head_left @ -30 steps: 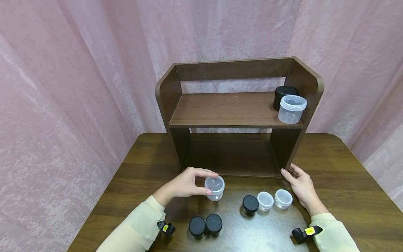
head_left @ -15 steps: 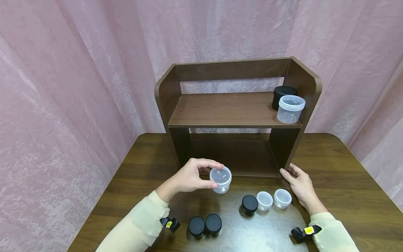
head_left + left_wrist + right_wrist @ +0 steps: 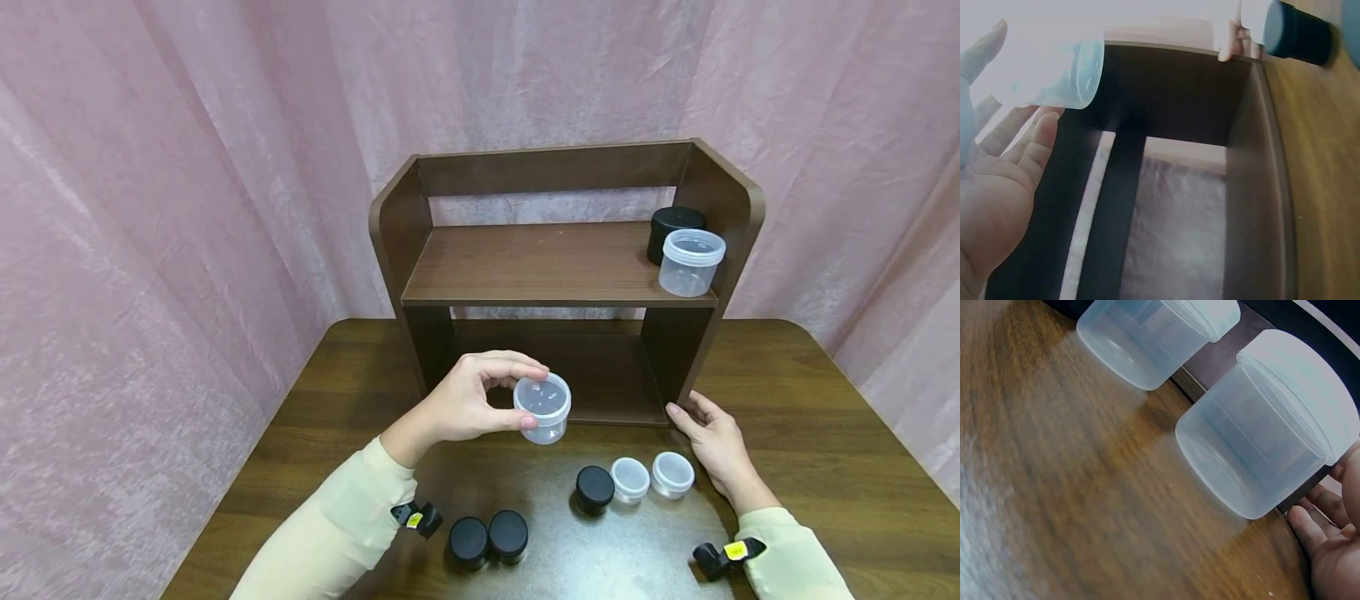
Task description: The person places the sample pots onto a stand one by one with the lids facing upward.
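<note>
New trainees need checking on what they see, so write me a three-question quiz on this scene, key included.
1. What does the left hand hold?
a) a spoon
b) a clear lidded tub
c) a pen
2. True or false: on the upper level of the shelf unit, the larger clear tub stands in front of the black jar.
3. How many small containers stand directly on the table?

Key:
1. b
2. True
3. Five: three with black tops, two with white

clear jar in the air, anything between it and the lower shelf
Nothing visible: the jar is held up before the open front of the lower shelf. The three jars stand on the table, lower and to its right.
</note>
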A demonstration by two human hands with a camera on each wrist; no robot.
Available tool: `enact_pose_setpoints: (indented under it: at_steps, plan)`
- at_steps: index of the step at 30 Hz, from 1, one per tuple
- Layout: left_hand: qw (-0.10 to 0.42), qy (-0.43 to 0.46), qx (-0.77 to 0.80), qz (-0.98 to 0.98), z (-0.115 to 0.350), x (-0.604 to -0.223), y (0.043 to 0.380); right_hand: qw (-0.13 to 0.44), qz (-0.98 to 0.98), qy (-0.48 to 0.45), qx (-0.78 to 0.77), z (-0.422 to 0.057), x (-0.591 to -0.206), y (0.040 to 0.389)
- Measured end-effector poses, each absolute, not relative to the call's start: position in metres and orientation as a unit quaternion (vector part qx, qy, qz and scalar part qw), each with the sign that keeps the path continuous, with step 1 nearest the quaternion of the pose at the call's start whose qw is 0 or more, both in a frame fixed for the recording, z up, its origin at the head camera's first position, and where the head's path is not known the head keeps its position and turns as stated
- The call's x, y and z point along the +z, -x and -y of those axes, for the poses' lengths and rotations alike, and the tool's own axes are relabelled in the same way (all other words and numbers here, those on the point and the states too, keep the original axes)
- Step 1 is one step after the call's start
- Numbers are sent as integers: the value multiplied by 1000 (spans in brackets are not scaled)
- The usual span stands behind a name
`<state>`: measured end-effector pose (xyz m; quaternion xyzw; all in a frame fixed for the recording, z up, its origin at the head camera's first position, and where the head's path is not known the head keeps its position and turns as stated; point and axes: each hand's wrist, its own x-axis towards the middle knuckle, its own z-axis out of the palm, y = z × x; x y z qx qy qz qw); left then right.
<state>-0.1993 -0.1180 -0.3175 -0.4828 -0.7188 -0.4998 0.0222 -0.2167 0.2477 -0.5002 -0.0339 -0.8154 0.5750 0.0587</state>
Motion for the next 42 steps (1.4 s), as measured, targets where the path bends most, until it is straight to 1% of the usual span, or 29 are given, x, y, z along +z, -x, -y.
enact_pose_setpoints:
  at_steps: [4, 11, 18, 27, 32, 35, 37, 42]
  plan:
    - [42, 491, -494, 716, 112, -307, 202, 62, 817, 32, 573, -248, -501, 217]
    - [67, 493, -491, 715, 101, -303, 227, 62, 817, 29, 572, -248, -501, 217]
    - [88, 501, -514, 691, 90, -282, 240, 45, 817, 36, 573, -248, -501, 215]
    - [114, 481, -546, 676, 72, -257, 260, 48, 817, 38, 573, -249, -500, 216]
    - [120, 462, -541, 693, 66, -237, 257, 44, 816, 38, 576, -250, -500, 218]
    - [112, 444, -542, 705, 62, -227, 257, 47, 816, 37, 575, -250, -500, 219]
    - [107, 432, -539, 715, 59, -225, 261, 48, 813, 35, 579, -250, -500, 219]
    - [100, 410, -537, 730, 50, -234, 289, 53, 810, 33, 583, -249, -502, 218]
